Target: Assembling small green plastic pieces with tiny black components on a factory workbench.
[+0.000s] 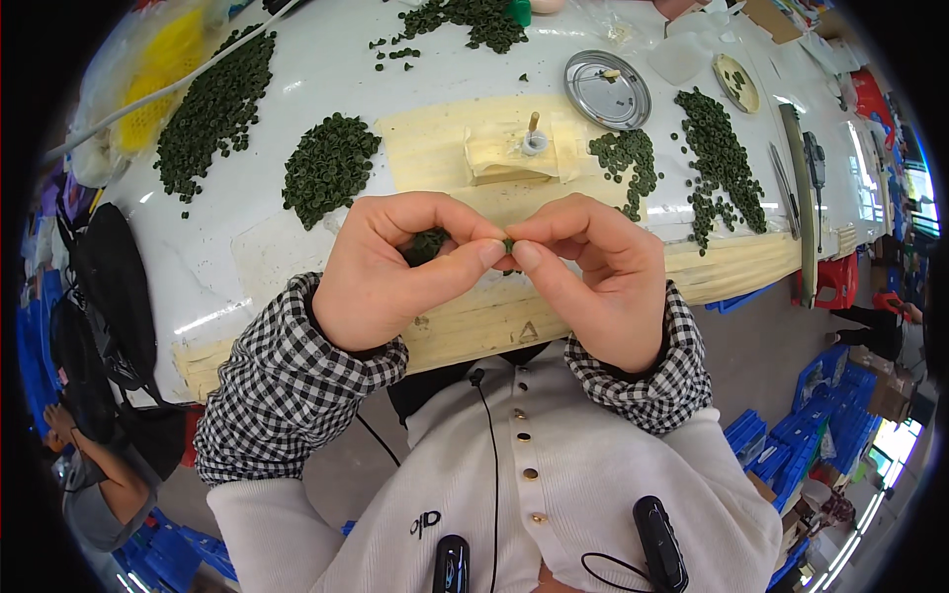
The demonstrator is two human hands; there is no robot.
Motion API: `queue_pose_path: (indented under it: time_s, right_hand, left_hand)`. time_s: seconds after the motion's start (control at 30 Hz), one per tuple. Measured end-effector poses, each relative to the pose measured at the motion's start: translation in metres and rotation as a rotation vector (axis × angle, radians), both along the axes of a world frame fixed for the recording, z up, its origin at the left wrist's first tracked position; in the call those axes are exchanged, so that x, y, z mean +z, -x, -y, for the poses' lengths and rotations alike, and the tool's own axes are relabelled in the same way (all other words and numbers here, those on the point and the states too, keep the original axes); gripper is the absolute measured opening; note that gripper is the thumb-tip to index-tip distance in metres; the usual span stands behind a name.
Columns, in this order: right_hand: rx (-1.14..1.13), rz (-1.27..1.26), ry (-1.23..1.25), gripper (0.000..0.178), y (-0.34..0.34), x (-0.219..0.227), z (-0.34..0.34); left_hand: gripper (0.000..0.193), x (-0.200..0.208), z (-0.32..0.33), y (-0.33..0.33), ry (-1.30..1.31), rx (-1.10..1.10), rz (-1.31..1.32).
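Between the fingertips of both hands sits a small dark green part [509,244], mostly covered by the fingers. My left hand [400,262] pinches it from the left, thumb against forefinger. From the other side my right hand [598,272] pinches it the same way. Both hands hover over the table's near edge. Behind the left fingers a few more green pieces [425,246] show in part. Beyond the hands stands a block wrapped in cream tape [494,158], with a white ring [535,144] and an upright wooden peg on top.
Heaps of small round green parts lie at the left [331,168], far left [217,114], far middle [465,22] and right [720,163]. A round metal tin [607,89] and a small dish [736,83] sit at the back right. Tweezers [784,188] and a screwdriver [816,163] lie far right.
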State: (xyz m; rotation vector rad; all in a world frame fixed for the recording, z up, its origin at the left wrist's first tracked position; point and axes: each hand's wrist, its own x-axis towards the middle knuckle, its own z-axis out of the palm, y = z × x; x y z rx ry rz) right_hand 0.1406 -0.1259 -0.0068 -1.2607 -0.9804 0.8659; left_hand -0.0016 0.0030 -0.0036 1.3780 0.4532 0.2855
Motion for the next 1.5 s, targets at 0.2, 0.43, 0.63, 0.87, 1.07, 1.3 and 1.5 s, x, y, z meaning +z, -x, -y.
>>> queue_pose_path:
  time_s: [0.2, 0.43, 0.63, 0.87, 1.07, 1.3, 1.5]
  right_hand:
    - [-0.051, 0.132, 0.055, 0.012, -0.009, 0.006, 0.003]
    - [0.001, 0.212, 0.126, 0.015, -0.017, 0.006, 0.007]
    - [0.039, 0.243, 0.074, 0.015, -0.014, 0.002, 0.008]
    - [-0.008, 0.571, -0.095, 0.017, -0.016, 0.005, 0.005]
    - [-0.036, 0.705, -0.202, 0.019, -0.016, 0.004, 0.005]
    - [-0.014, 0.611, -0.122, 0.018, -0.018, 0.003, 0.006]
    - [-0.186, 0.607, 0.050, 0.013, -0.029, 0.011, 0.011]
  left_hand:
    - [0.008, 0.003, -0.004, -0.001, 0.038, -0.095, -0.104]
    - [0.009, 0.004, -0.004, -0.002, -0.015, -0.098, -0.100]
    - [0.007, 0.010, 0.002, 0.000, -0.093, -0.065, -0.075]
    - [0.010, 0.006, 0.003, -0.002, -0.511, -0.026, 0.060]
    - [0.015, 0.006, 0.003, -0.002, -0.686, -0.017, 0.139]
    - [0.013, 0.005, 0.003, -0.002, -0.613, -0.037, 0.063]
    - [0.007, -0.002, -0.005, -0.002, -0.466, -0.098, -0.257]
